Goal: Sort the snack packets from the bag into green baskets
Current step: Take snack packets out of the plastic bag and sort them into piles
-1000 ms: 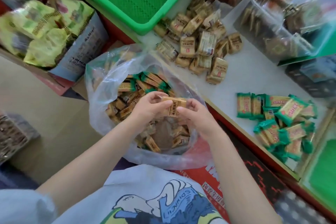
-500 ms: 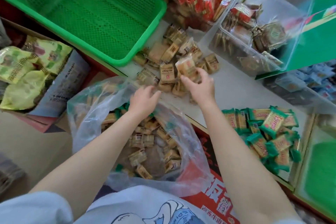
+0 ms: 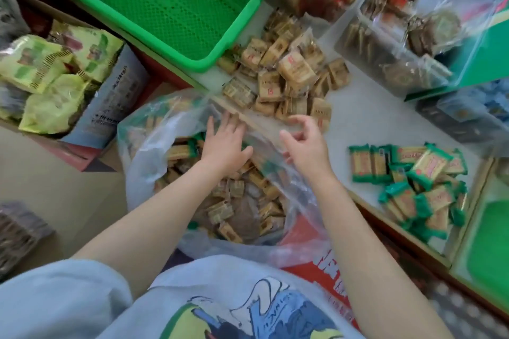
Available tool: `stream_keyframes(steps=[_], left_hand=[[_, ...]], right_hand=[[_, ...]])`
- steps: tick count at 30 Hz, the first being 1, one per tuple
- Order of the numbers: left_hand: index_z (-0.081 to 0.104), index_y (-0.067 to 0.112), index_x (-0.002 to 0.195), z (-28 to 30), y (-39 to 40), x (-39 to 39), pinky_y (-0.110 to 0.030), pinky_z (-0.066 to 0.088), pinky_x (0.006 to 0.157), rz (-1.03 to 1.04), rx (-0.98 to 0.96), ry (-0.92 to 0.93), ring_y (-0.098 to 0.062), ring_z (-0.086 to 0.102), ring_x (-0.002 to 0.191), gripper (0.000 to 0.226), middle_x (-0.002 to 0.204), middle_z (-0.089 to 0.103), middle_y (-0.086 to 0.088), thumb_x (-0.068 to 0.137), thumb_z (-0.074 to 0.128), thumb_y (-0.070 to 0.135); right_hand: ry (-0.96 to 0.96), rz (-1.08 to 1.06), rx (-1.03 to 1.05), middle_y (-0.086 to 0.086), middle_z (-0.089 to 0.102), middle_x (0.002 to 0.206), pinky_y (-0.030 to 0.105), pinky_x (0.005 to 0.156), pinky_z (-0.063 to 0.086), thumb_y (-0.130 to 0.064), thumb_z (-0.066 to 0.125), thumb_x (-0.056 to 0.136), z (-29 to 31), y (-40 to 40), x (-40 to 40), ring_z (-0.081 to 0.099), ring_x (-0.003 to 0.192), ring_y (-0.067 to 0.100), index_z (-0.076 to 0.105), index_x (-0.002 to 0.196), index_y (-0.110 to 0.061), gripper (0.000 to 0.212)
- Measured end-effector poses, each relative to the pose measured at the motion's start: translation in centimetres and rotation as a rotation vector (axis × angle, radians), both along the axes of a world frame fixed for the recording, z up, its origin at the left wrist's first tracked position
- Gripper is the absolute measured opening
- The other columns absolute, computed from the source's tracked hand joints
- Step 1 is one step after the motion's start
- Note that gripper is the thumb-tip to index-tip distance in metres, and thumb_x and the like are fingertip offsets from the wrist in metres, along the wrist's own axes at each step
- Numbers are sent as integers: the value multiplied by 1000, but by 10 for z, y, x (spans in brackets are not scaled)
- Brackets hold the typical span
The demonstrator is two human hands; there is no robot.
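Snack packets (image 3: 220,201) are lying mixed, tan ones and green-edged ones, inside the clear plastic bag (image 3: 154,146) at the desk (image 3: 366,118) edge. I am reaching my left hand (image 3: 224,143) in, fingers straight and apart, holding nothing; my right hand (image 3: 305,143) is hovering over the bag's rim, loosely curled and also bare. To do this well I am judging I should pinch one kind at a time, matching the tan pile (image 3: 286,77) or green-edged pile (image 3: 413,181), since the green basket (image 3: 242,36) looks unfilled.
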State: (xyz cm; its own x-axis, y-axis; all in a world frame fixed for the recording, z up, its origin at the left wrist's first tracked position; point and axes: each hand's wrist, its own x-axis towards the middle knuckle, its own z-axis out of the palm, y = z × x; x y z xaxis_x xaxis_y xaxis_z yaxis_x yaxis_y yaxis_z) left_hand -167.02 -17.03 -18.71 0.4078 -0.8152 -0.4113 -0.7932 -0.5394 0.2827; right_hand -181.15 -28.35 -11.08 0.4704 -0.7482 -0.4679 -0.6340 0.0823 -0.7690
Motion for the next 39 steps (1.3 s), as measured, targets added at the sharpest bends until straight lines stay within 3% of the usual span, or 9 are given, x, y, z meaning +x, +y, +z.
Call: stream_keyframes(steps=[4, 6, 10, 14, 22, 26, 28, 34, 39], left_hand=[[56, 12, 135, -3, 87, -40, -52, 31, 112, 91, -273, 24, -33, 38, 139, 47, 147, 46, -14, 93, 54, 32], [65, 11, 121, -19, 140, -57, -49, 42, 95, 104, -139, 105, -34, 54, 117, 49, 123, 60, -11, 91, 42, 42], [65, 17, 125, -45, 209, -81, -43, 40, 93, 3, 204, 254, -32, 55, 114, 72, 118, 64, -6, 84, 24, 59], [53, 22, 140, -50, 230, -91, -36, 21, 104, 5, 266, 247, -26, 48, 126, 60, 134, 59, -4, 94, 40, 56], [54, 21, 141, -39, 208, -92, -37, 32, 108, 282, 185, 447, -22, 46, 132, 49, 138, 57, 0, 100, 51, 48], [60, 21, 132, 6, 161, -89, -21, 47, 84, 818, 10, 921, -12, 60, 113, 39, 119, 62, 11, 101, 54, 44], [63, 22, 123, 31, 133, -85, -33, 57, 80, 1038, -55, 1220, -18, 68, 104, 33, 115, 70, 1, 100, 54, 44], [60, 12, 125, 79, 75, -63, -47, 59, 86, 909, -336, 1348, -28, 71, 101, 40, 112, 71, -14, 98, 59, 42], [65, 17, 114, 96, 32, -45, -39, 60, 65, 977, -365, 1388, -28, 73, 91, 28, 106, 74, -14, 102, 51, 39]], right_hand=[[165, 227, 265, 6, 68, 90, 30, 58, 60, -27, 64, 97, -49, 74, -37, 67, 66, 14, 64, 105, -22, 9], [287, 263, 309, 2, 68, 94, 39, 67, 62, -29, 66, 95, -85, 100, -51, 68, 76, 18, 64, 104, -20, 13], [437, 494, 326, 6, 64, 112, 31, 78, 47, -31, 73, 88, -136, 144, -66, 59, 99, 22, 61, 116, -12, 36], [512, 634, 270, 11, 62, 122, 34, 85, 48, -29, 75, 85, -165, 171, -72, 60, 110, 29, 55, 126, -9, 50], [305, 269, 407, 3, 69, 109, 30, 74, 48, -34, 69, 93, -137, 151, -74, 65, 100, 26, 69, 118, -6, 38], [73, 162, 366, -6, 68, 111, 36, 88, 57, -31, 74, 90, -79, 130, -71, 64, 105, 15, 67, 117, -23, 29], [6, 184, 265, -6, 68, 105, 33, 89, 54, -29, 78, 85, -47, 119, -68, 62, 100, 12, 68, 106, -32, 23], [-284, 31, 173, -6, 72, 91, 23, 81, 55, -14, 74, 89, 22, 82, -58, 66, 89, 7, 73, 99, -14, 10], [-158, -69, 306, 2, 66, 112, 38, 79, 60, -31, 65, 97, 22, 51, -52, 68, 96, 21, 63, 113, -30, 16]])
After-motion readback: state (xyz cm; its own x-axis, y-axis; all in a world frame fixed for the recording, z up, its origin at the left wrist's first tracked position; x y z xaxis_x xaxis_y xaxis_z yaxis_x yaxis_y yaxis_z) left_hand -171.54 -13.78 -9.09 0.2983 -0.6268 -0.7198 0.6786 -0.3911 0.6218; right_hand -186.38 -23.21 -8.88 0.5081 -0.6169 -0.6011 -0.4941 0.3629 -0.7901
